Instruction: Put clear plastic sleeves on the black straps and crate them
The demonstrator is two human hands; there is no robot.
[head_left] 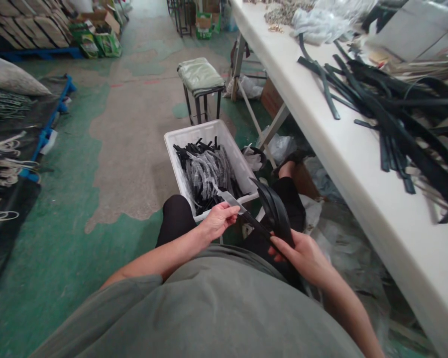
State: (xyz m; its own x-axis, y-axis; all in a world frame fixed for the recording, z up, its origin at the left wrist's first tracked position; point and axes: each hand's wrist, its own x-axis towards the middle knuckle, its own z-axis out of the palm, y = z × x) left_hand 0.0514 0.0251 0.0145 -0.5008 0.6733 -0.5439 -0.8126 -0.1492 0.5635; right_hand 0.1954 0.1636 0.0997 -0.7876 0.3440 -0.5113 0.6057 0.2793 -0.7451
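Note:
My left hand (pixel 221 219) pinches a clear plastic sleeve (pixel 228 198) on the end of a black strap (pixel 257 224). The strap runs across to my right hand (pixel 300 252), which is closed around it and a bent bundle of black straps (pixel 274 206). The bundle arches up over my right thigh. Just beyond my hands, a white plastic bin (pixel 229 144) sits on the floor between my knees. In it lie several black straps (pixel 199 171), many with clear plastic on them.
To the right stretches a long white table (pixel 332 154) with a heap of black straps (pixel 399 114). A stool with a green cushion (pixel 200 74) stands behind the bin. Blue pallets (pixel 54 117) with goods line the left. Plastic bags (pixel 281 146) and cardboard lie under the table.

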